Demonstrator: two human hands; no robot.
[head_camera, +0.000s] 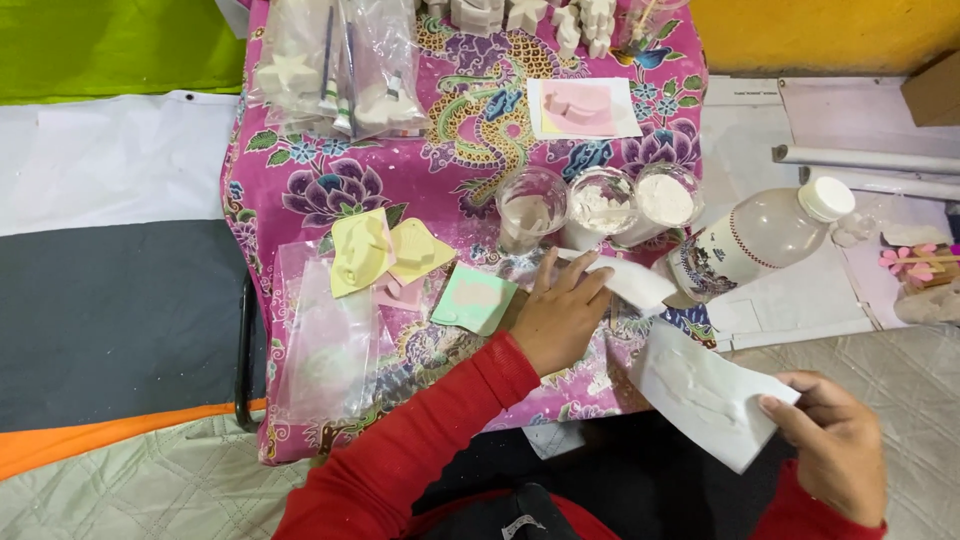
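I see the left hand (560, 318) resting on the surface (330, 185), fingers (580, 275) spread flat on a white mould (632, 282), pinning it, not gripping. Right hand (835, 445) is off the surface edge, fingers pinched on a second white mould (705, 395), tilted up, probably for inspection. Three cups (597, 205) of powder and a lying bottle (760, 240) sit just beyond, within reach.

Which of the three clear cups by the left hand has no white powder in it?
The leftmost clear cup, nearest the yellow moulds: it holds only cloudy liquid, while the middle cup and right cup hold white powder.
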